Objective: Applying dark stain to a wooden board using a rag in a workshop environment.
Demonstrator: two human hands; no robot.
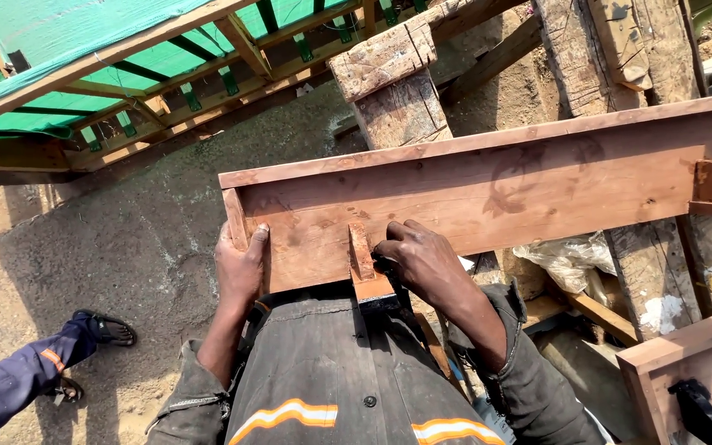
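— Nearest the lens, what is showing?

— Grey work clothes (pixel 323 371) with orange and white reflective stripes are filling the bottom of the head view, and both sleeves are reaching up to a long reddish wooden frame piece (pixel 488 185) that is lying across in front of the person.

— What is the left hand doing?

— The left hand (pixel 239 265) is gripping the frame's left end; its fingers (pixel 259 236) are wrapping over the short end board, thumb on the inner face, holding the wood.

— And the right hand?

— The right hand (pixel 423 259) is resting just beside a small upright wooden block (pixel 361 257) that is standing against the frame's inner face. Its fingers are curling, knuckles up, pressing on the board next to the block. A dark object is peeking out beneath the palm; I cannot tell what it is or whether the hand is clasping it.

— What is lying around?

— A weathered plank (pixel 389 78) is leaning behind the frame, and a green-netted timber structure (pixel 109 66) is stretching across the upper left. Concrete ground (pixel 125 239) is showing to the left, where another person's blue trouser leg (pixel 18 375) and sandalled foot (pixel 109 330) are standing. A crumpled plastic bag (pixel 566 257) is sitting below the frame on the right, near another reddish board (pixel 694 354).
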